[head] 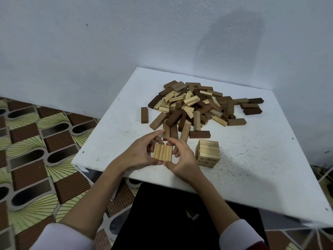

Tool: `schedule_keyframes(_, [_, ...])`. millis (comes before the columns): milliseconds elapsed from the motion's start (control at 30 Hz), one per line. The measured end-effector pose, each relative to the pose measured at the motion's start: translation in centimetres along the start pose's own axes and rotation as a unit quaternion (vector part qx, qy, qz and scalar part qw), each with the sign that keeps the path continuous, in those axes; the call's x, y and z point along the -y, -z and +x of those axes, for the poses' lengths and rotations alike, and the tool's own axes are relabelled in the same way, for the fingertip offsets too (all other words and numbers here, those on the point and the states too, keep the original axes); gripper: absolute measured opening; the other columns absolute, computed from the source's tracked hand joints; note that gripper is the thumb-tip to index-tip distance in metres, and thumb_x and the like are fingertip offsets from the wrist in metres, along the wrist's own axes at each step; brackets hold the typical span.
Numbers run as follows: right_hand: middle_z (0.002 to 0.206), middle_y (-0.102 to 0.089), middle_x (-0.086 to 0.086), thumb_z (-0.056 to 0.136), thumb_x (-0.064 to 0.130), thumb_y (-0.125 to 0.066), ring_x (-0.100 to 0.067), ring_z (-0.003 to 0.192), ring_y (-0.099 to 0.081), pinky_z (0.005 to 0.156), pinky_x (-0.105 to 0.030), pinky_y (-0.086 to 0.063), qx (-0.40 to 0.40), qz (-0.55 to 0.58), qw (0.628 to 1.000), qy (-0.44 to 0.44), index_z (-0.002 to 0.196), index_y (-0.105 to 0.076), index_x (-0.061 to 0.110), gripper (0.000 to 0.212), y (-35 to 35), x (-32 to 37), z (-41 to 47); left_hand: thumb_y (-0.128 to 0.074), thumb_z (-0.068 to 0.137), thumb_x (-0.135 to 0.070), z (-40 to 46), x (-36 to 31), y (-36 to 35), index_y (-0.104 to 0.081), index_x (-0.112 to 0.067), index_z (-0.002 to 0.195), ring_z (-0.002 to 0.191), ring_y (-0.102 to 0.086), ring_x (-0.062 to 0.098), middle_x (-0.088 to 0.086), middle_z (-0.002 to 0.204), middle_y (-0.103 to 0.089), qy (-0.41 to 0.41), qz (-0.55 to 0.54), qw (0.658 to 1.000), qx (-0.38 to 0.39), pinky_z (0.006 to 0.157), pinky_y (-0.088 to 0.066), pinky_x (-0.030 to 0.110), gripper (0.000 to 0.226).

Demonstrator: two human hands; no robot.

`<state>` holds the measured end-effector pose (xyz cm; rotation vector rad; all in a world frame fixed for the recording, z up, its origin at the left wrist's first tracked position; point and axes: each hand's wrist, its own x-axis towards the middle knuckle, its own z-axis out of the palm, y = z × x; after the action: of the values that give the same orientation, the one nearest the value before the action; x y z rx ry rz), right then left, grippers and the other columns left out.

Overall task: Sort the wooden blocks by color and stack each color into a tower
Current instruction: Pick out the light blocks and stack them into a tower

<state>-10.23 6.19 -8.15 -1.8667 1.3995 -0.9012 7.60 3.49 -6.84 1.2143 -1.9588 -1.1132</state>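
Note:
A flat row of several light wooden blocks [162,152] lies side by side near the table's front edge. My left hand [139,153] grips its left side and my right hand [182,156] grips its right side, thumbs at the near edge. To the right stands a short tower of light blocks [207,153], a few layers high. Behind it a mixed pile of light and dark brown blocks [196,107] is heaped on the white table [252,159]. One dark block [144,115] lies apart at the pile's left.
The white table stands against a pale wall, its left edge above a patterned floor [36,141]. Several dark blocks [252,106] lie loose at the pile's right. Bare tabletop lies right of the light tower.

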Motion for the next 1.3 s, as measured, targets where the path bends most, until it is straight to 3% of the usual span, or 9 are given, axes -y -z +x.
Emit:
schedule_keyframes(333, [0.110, -0.049, 0.009, 0.072, 0.011, -0.075, 0.005, 0.083, -0.041, 0.073, -0.009, -0.033, 0.033, -0.002, 0.999, -0.012, 0.134, -0.045, 0.019, 0.070, 0.4, 0.6, 0.3, -0.087, 0.062, -0.011, 0.3, 0.0, 0.3, -0.039, -0.029, 0.140, 0.072, -0.048, 0.001, -0.007, 0.110, -0.059, 0.014, 0.004, 1.000, 0.009, 0.066, -0.043, 0.015, 0.092])
schedule_keyframes(467, [0.119, -0.048, 0.001, 0.073, 0.013, -0.071, -0.012, 0.104, -0.044, 0.090, -0.038, -0.044, 0.053, -0.038, 0.998, -0.015, 0.136, -0.041, 0.019, 0.070, 0.7, 1.6, 0.4, -0.087, 0.062, -0.009, 0.1, -1.2, 0.4, -0.041, -0.028, 0.138, 0.068, -0.047, 0.001, -0.003, 0.109, -0.060, 0.011, 0.010, 1.000, 0.002, 0.065, -0.043, 0.014, 0.091])
schedule_keyframes(533, [0.123, -0.047, -0.002, 0.074, 0.013, -0.069, -0.019, 0.116, -0.040, 0.096, -0.043, -0.041, 0.051, -0.055, 0.997, 0.001, 0.137, -0.039, 0.017, 0.070, 1.3, 2.5, 0.2, -0.088, 0.059, -0.015, -0.2, -2.2, 0.5, -0.042, -0.030, 0.136, 0.068, -0.047, 0.001, -0.004, 0.107, -0.058, 0.000, -0.007, 1.000, -0.009, 0.066, -0.043, 0.014, 0.092])
schedule_keyframes(600, [0.128, -0.045, -0.005, 0.076, 0.010, -0.067, -0.018, 0.120, -0.036, 0.100, -0.040, -0.038, 0.047, -0.072, 0.996, 0.021, 0.139, -0.036, 0.014, 0.070, 2.5, 3.6, 0.0, -0.087, 0.055, -0.020, -0.3, -3.3, 0.7, -0.042, -0.031, 0.135, 0.068, -0.046, 0.002, -0.007, 0.105, -0.058, -0.021, -0.031, 0.999, -0.020, 0.068, -0.044, 0.015, 0.093])
schedule_keyframes(733, [0.125, -0.046, -0.001, 0.077, 0.009, -0.066, -0.015, 0.116, -0.038, 0.099, -0.032, -0.038, 0.016, -0.076, 0.996, 0.043, 0.141, -0.034, 0.012, 0.073, 5.9, 4.9, -1.0, -0.087, 0.059, -0.006, 0.5, -5.8, -0.1, -0.043, -0.025, 0.136, 0.074, -0.048, 0.001, -0.006, 0.105, -0.060, -0.074, -0.007, 0.996, -0.040, 0.072, -0.043, 0.016, 0.091])
schedule_keyframes(867, [0.110, -0.047, 0.015, 0.069, 0.017, -0.066, -0.011, 0.104, -0.042, 0.082, -0.006, -0.038, -0.018, -0.048, 0.998, 0.030, 0.137, -0.041, 0.013, 0.073, 9.2, 3.9, -2.0, -0.087, 0.061, -0.016, 2.3, -7.6, -2.3, -0.042, -0.025, 0.138, 0.110, -0.050, 0.012, -0.018, 0.108, -0.053, -0.092, 0.015, 0.995, -0.023, 0.094, -0.044, 0.026, 0.090])
schedule_keyframes(1000, [0.116, -0.054, 0.008, 0.071, 0.011, -0.077, -0.012, 0.105, -0.038, 0.082, -0.011, -0.033, -0.023, -0.109, 0.994, 0.007, 0.139, -0.038, 0.019, 0.079, 11.9, 2.1, -2.5, -0.084, 0.067, -0.016, 4.1, -8.5, -4.7, -0.036, -0.026, 0.142, 0.111, -0.041, 0.006, -0.013, 0.109, -0.052, -0.100, 0.041, 0.994, -0.001, 0.089, -0.033, 0.006, 0.090])
schedule_keyframes(1133, [0.110, -0.049, 0.020, 0.071, 0.016, -0.080, -0.009, 0.110, -0.037, 0.085, -0.020, -0.032, -0.009, -0.112, 0.993, -0.016, 0.140, -0.036, 0.022, 0.082, 13.2, 0.9, -2.6, -0.082, 0.069, -0.017, 5.0, -8.9, -6.2, -0.032, -0.022, 0.145, 0.108, -0.041, 0.002, -0.012, 0.109, -0.052, -0.092, 0.046, 0.995, 0.012, 0.085, -0.031, 0.003, 0.091])
schedule_keyframes(1300, [0.112, -0.051, 0.016, 0.070, 0.021, -0.081, -0.010, 0.114, -0.038, 0.091, -0.023, -0.032, 0.008, -0.102, 0.994, -0.027, 0.140, -0.035, 0.020, 0.084, 13.3, -0.1, -2.5, -0.083, 0.068, -0.021, 5.2, -8.7, -7.0, -0.030, -0.024, 0.146, 0.104, -0.041, -0.002, -0.009, 0.110, -0.053, -0.078, 0.050, 0.996, 0.022, 0.082, -0.029, -0.002, 0.095])
